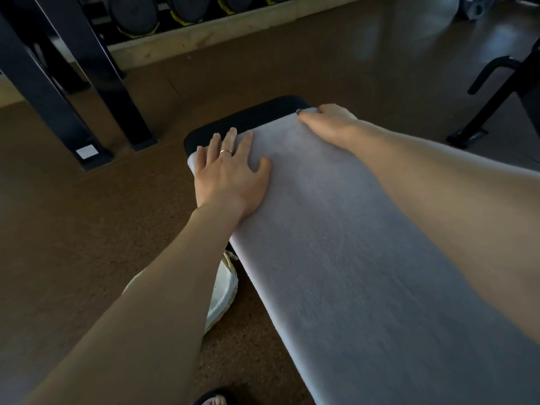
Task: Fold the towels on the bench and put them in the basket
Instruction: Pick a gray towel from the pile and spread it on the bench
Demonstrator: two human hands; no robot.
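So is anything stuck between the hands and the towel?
No. The left hand lies flat, fingers spread, right on the pale grey cloth towel spread along the black padded bench. The right hand touches the towel's far corner. No basket is in view, so that path can't be judged.

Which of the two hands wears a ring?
The left hand, flat on the towel, has a thin ring on one finger; the right hand shows none.

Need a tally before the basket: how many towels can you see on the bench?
1. A grey towel lies spread along the bench, both hands at its far end. More could lie beneath or out of frame.
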